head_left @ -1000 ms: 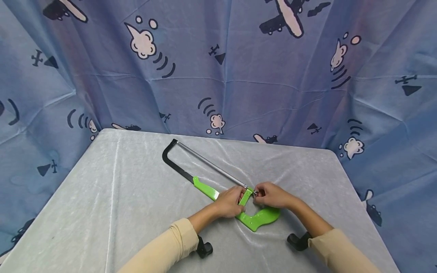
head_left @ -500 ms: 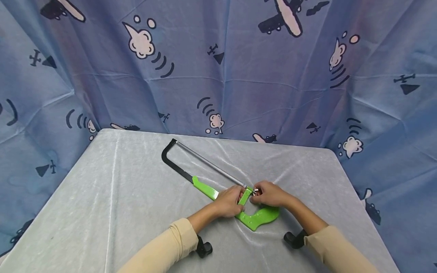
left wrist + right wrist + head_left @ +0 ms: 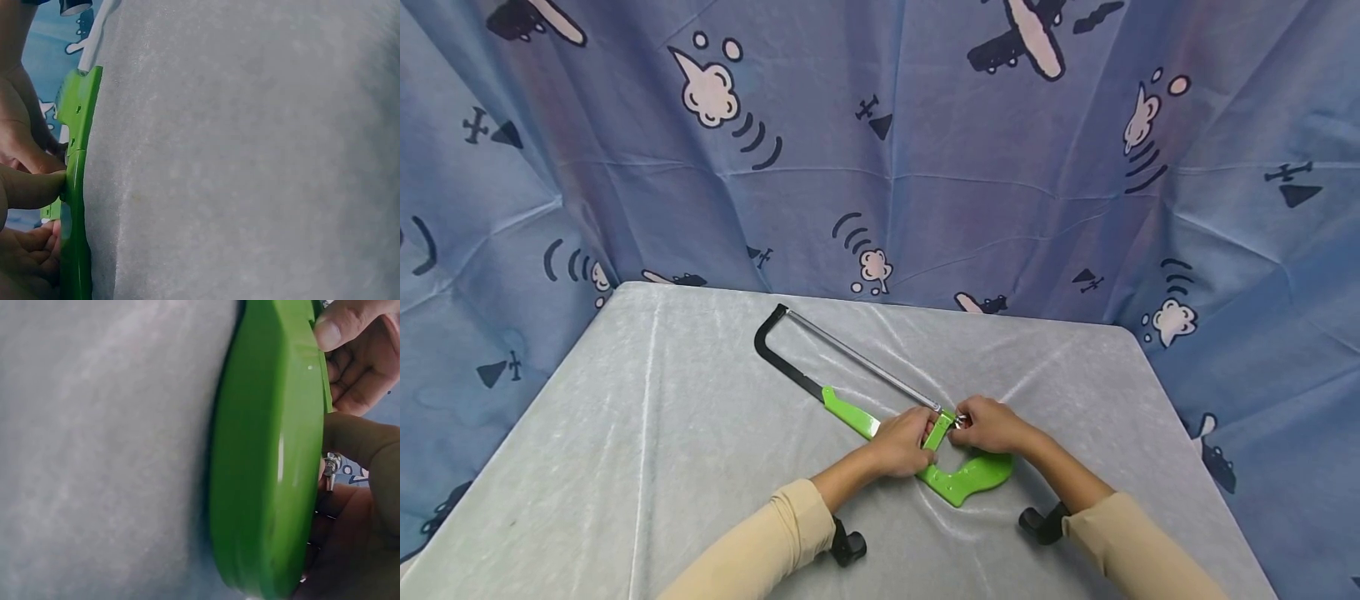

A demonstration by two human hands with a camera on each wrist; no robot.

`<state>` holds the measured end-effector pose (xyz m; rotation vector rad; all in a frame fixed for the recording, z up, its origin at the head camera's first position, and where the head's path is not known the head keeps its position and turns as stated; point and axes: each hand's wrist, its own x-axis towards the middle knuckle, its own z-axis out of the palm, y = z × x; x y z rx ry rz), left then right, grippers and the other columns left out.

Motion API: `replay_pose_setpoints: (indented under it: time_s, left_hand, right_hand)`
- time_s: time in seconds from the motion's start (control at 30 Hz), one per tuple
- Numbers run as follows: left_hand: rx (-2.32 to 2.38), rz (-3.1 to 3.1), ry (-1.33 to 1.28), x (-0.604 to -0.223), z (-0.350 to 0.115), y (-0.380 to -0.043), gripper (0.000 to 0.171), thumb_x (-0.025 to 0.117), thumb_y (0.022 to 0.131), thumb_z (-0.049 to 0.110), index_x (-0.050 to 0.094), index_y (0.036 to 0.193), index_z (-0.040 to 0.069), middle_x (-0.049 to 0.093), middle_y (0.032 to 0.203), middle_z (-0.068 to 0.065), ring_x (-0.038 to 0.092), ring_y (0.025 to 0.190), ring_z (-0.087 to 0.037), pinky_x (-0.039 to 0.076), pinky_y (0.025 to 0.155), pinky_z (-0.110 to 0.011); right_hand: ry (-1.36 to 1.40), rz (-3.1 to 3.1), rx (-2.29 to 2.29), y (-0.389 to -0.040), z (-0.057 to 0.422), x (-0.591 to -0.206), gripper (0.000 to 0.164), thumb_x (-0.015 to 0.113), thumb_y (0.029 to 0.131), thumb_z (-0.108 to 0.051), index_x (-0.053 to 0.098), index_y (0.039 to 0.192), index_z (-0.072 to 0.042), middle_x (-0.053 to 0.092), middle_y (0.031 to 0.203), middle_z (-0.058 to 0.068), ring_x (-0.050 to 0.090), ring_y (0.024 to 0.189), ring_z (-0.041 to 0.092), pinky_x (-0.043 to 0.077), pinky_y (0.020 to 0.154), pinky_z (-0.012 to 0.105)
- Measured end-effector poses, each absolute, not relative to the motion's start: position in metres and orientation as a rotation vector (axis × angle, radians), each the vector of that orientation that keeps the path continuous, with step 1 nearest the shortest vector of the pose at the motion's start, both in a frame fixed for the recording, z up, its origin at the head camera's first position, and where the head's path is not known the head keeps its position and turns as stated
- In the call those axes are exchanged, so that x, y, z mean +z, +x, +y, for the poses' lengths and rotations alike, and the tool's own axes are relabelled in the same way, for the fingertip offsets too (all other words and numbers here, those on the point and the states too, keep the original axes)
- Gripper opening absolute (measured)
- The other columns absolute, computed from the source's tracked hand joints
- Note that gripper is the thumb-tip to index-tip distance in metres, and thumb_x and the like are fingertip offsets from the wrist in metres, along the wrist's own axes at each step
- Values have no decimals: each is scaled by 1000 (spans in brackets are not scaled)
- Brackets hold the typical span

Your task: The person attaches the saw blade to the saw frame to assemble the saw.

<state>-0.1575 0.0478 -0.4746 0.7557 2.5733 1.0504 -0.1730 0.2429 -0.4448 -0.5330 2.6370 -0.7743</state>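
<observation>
A hacksaw (image 3: 850, 413) with a green handle and a black front frame lies on the table, its silvery blade bar (image 3: 865, 362) on the far side. My left hand (image 3: 901, 443) grips the green upright of the handle, thumb on the near side. At the handle end of the blade, my right hand (image 3: 992, 427) pinches a small metal wing nut (image 3: 960, 422). In the right wrist view the green handle (image 3: 269, 456) fills the middle, and the wing nut (image 3: 331, 465) shows among the right fingers. The left wrist view shows the green handle (image 3: 75, 187) edge-on against the left thumb.
The table (image 3: 715, 500) has a pale grey plush cover with creases. A blue curtain (image 3: 820, 125) printed with planes and clouds hangs right behind its far edge. Black wrist mounts (image 3: 848, 546) sit under both forearms, close over the cloth.
My right hand and forearm have shifted slightly left, with the fingers changing position around the wing nut. The left hand and the hacksaw hold nearly the same place.
</observation>
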Motion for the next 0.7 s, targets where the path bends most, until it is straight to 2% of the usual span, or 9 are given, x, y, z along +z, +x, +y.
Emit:
replay_pose_setpoints:
  time_s: [0.5,0.7]
  left_hand:
    - [1055,2581,773,-471,47,-156,40,76,77,10,60,113,9,53,88,4,47,78,-5,39,70,-23]
    - [1048,2581,774,-471,46,-155,40,76,77,10,60,114,9,53,89,4,48,80,-5,39,72,-23]
  right_hand:
    - [-550,2711,-760,-175,243,-449,26,70,75,-10,48,62,-14,42,58,-8,41,54,8,32,52,26]
    - [-544,2705,-772,-175,242,-448,17,72,75,-9,55,73,-10,47,65,-5,44,60,10,36,55,27]
